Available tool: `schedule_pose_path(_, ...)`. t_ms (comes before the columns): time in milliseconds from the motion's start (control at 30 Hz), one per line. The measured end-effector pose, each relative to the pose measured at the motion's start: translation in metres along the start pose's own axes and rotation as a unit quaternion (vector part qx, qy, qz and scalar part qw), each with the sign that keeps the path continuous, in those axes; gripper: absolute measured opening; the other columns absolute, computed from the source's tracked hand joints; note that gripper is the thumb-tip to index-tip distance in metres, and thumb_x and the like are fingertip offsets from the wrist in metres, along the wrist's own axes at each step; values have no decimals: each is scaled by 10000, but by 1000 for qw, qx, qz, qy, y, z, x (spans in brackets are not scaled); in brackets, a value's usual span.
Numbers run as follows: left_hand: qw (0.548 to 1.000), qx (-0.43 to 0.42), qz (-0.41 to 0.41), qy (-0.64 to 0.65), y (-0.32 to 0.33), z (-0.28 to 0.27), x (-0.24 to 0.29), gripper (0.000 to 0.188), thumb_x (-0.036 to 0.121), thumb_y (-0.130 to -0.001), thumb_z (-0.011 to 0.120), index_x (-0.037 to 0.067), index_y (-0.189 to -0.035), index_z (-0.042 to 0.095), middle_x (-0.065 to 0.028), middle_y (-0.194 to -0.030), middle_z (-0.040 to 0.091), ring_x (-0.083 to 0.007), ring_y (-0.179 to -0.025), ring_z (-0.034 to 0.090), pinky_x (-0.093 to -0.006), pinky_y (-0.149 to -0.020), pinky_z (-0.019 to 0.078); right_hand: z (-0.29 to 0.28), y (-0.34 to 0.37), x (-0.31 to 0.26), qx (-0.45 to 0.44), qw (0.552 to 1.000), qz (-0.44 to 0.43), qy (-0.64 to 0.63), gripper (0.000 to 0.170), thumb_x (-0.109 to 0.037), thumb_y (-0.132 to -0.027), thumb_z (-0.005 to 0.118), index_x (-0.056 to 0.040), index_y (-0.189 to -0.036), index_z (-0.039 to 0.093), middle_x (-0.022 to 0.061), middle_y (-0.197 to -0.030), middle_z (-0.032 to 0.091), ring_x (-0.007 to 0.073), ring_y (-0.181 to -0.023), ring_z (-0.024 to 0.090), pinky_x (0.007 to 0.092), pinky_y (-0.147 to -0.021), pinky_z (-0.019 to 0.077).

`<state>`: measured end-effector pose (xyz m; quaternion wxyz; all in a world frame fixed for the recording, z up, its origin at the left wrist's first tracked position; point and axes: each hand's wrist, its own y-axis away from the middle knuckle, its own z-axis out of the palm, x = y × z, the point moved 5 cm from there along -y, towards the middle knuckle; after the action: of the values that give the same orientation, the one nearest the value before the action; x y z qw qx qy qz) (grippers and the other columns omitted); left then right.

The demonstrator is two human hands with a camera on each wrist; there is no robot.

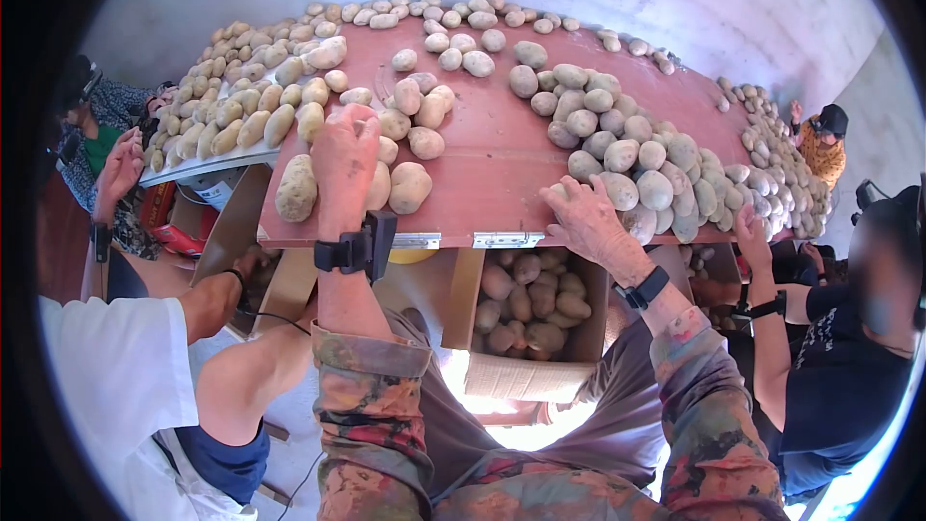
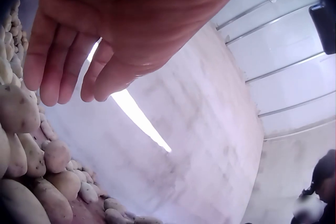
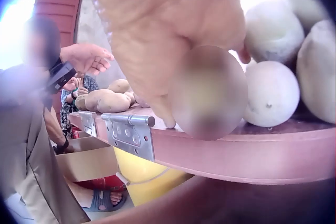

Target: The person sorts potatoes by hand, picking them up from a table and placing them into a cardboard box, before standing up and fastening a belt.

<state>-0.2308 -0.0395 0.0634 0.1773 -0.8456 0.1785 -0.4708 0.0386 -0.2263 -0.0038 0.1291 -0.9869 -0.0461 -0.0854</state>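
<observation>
My left hand (image 1: 349, 154) hangs over the left part of the red table, above several potatoes (image 1: 410, 188). Its fingers (image 2: 67, 77) bend loosely, and nothing lies in the palm in the left wrist view. At the table's near edge, my right hand (image 1: 590, 217) arches over a round, blurred potato (image 3: 210, 92), thumb on one side and fingers on the other. The fingers' far ends are mostly hidden in the right wrist view. Just right of that hand, a large heap of potatoes (image 1: 651, 154) covers the tabletop, one pale potato (image 3: 271, 94) close beside the held one.
Below the table edge stands a cardboard box (image 1: 521, 381) with potatoes inside. Metal hinges (image 1: 508, 240) sit along the edge, and a yellow bucket (image 3: 147, 174) is underneath. More potatoes (image 1: 227, 125) spread across the left side. People sit close on both sides, one in a white shirt (image 1: 116, 376).
</observation>
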Motion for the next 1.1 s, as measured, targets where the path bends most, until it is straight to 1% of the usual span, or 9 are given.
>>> schedule_pose_path(67,999,5,21,-40,4,4,2,189,199,-847,607,60,-946,688,-177,-816,684,-332,-796,672,-418,-723,513,3,-2,1,-9,1000,-17,6,522,-262,-760,713,-138,-1232,528,121,-1050,533,292,-1003,566,518,-1045,319)
schedule_pose_path(167,955,-144,153,-208,13,45,-1,140,168,-818,615,51,-882,659,-151,-847,686,-352,-834,646,-438,-736,508,12,-3,5,-61,998,19,13,587,-269,-742,732,-147,-1275,519,134,-1121,526,299,-1068,553,523,-1058,312)
schedule_pose_path(267,908,-191,140,-346,32,63,1,156,175,-788,655,75,-907,654,-141,-895,681,-340,-934,612,-455,-794,479,7,-3,1,-19,999,39,24,631,-272,-735,734,-147,-1309,504,170,-1216,512,312,-1148,522,527,-1074,300)
schedule_pose_path(500,886,-210,161,-382,41,83,-2,328,147,-678,729,96,-979,611,-133,-962,651,-328,-1002,573,-459,-912,375,-4,-1,-6,18,999,42,1,666,-280,-745,728,-119,-1342,480,219,-1359,444,354,-1246,462,544,-1100,272)
schedule_pose_path(667,883,-212,200,-367,47,84,13,405,80,-681,698,86,-1058,549,-168,-1047,586,-352,-1006,568,-487,-909,396,-27,-2,-51,126,991,-42,-26,500,-167,-706,679,-70,-1186,579,199,-1284,516,341,-1230,483,548,-1071,328)
schedule_pose_path(800,931,-239,163,-223,55,88,47,420,83,-697,674,67,-1094,539,-197,-1105,554,-398,-1014,556,-467,-885,448,-33,11,-84,153,973,-129,-115,358,-132,-685,652,-44,-1029,607,169,-1129,571,328,-1132,533,504,-1021,394)
schedule_pose_path(867,943,-273,122,-143,63,100,53,445,110,-698,683,63,-1116,537,-204,-1117,550,-410,-1020,553,-454,-875,463,-22,18,-98,85,954,-215,-192,369,-116,-705,672,-46,-1062,607,148,-1086,564,297,-1009,575,394,-888,493)
schedule_pose_path(933,945,-307,105,-37,75,117,55,517,182,-692,713,47,-1156,529,-219,-1131,549,-420,-1012,562,-449,-877,467,-12,29,-107,56,952,-218,-207,347,-116,-696,675,-41,-1028,609,126,-1027,573,279,-937,590,378,-811,511)
schedule_pose_path(1100,931,-360,53,-27,84,139,69,582,233,-688,736,0,-1174,516,-251,-1156,541,-425,-1032,563,-463,-889,465,2,56,-118,-30,952,-191,-238,150,-127,-733,650,-49,-828,565,98,-829,582,280,-767,633,388,-679,534)
